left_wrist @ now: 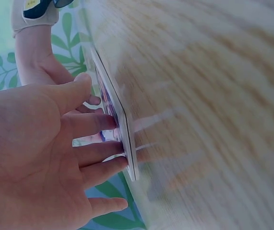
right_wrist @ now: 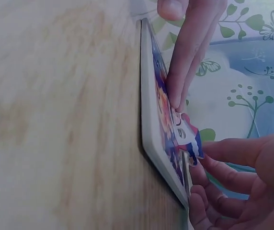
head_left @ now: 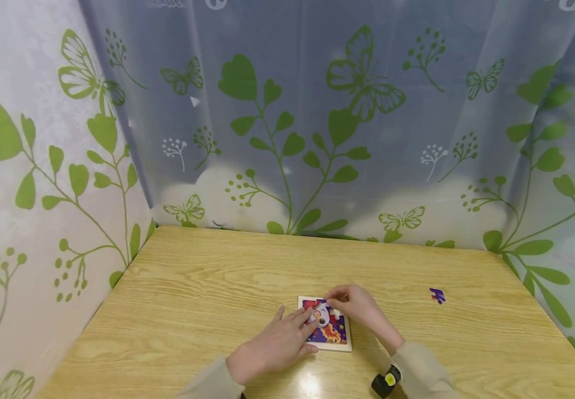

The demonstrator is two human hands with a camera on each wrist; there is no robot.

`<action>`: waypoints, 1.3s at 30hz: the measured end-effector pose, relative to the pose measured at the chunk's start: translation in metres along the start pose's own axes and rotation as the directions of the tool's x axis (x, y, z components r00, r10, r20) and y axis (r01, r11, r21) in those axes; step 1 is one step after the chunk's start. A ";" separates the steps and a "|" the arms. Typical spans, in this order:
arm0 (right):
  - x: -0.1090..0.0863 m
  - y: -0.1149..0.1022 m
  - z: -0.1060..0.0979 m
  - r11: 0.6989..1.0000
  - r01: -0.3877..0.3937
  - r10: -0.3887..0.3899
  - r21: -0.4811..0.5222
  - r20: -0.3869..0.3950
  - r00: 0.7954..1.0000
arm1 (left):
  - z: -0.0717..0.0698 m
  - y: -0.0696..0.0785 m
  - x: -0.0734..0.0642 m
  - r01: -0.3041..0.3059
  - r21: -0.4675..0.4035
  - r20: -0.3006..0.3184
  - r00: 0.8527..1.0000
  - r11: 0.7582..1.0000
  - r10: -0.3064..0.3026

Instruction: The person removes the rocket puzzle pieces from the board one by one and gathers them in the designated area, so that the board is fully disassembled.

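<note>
A small jigsaw puzzle in a pale-rimmed tray (head_left: 338, 348) lies on the table, showing a white cartoon face, purple background and orange flame. My left hand (head_left: 280, 342) rests its outstretched fingers on the picture from the left. At the far right part of the tray, my right hand (head_left: 359, 306) pinches a puzzle piece (right_wrist: 194, 147) between thumb and fingers. That piece stands tilted up from the tray in the right wrist view. Pale bare tray base shows beside the right fingertips. In the left wrist view the tray (left_wrist: 122, 120) appears edge-on.
One loose purple puzzle piece (head_left: 437, 295) lies on the wooden table (head_left: 208, 277), to the right of the tray. Curtains (head_left: 297, 138) with green leaves and butterflies stand behind and at both sides. A black device with a yellow mark (head_left: 386, 382) is strapped on the right wrist.
</note>
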State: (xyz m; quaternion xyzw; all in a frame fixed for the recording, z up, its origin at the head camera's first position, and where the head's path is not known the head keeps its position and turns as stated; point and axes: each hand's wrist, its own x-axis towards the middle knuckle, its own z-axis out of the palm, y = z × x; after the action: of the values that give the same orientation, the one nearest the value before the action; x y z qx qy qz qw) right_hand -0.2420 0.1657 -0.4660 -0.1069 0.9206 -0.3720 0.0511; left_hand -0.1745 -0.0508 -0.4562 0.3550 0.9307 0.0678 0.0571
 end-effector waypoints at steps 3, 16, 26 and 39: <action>0.003 0.000 0.001 1.000 0.011 -0.011 -0.002 0.005 1.000 | -0.001 0.000 -0.001 0.001 -0.002 0.002 1.000 1.000 -0.001; 0.009 0.001 0.001 0.999 -0.009 0.009 -0.033 -0.021 1.000 | -0.001 0.001 -0.001 0.006 0.007 0.013 1.000 1.000 -0.006; 0.009 0.004 -0.013 0.991 -0.032 0.037 0.130 -0.041 0.998 | -0.003 0.000 -0.002 0.004 0.000 0.010 1.000 1.000 -0.004; 0.005 0.021 -0.034 0.953 -0.043 0.073 0.300 -0.090 0.993 | -0.003 0.001 -0.003 -0.002 -0.010 0.009 1.000 1.000 0.002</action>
State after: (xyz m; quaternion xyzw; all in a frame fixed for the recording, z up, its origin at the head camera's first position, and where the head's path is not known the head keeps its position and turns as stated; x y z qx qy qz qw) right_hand -0.2563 0.2020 -0.4568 -0.0519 0.8583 -0.5095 0.0313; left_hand -0.1719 -0.0524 -0.4529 0.3558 0.9297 0.0708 0.0629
